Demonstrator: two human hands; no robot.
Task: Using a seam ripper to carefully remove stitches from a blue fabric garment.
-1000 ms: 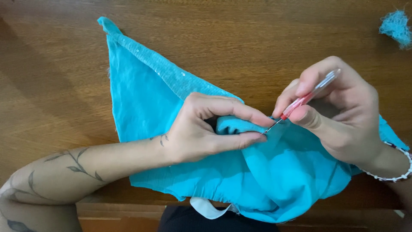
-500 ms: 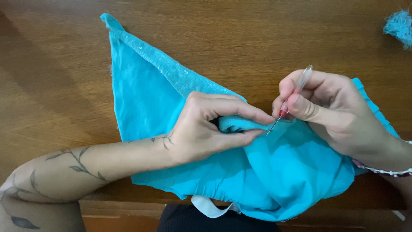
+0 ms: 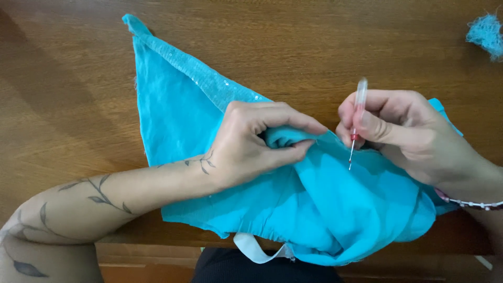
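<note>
Cloth: turquoise fabric garment point(image 3: 199, 126) with a sequinned edge band lay spread on the brown wooden table point(image 3: 68, 78), one corner pointing away from the person, its near edge hanging over the table's front.
Fold: a bunched ridge of the cloth stood raised between the two hands, near the middle of the garment.
Left hand: left hand point(image 3: 251, 144) pinched that ridge between thumb and fingers, closed tight on the cloth, the tattooed forearm resting across the garment.
Right hand: right hand point(image 3: 403, 133) gripped a slim seam ripper point(image 3: 356, 123) with a clear handle and red collar, fingers clenched round it, metal tip pointing down onto the cloth just beside the pinched fold.
Wrist: a beaded bracelet point(image 3: 474, 203) circled the right wrist.
Table's far right corner: a small tuft of turquoise thread scraps point(image 3: 484, 34) lay well apart from the garment.
Near edge: a white strip point(image 3: 257, 250) showed below the cloth.
</note>
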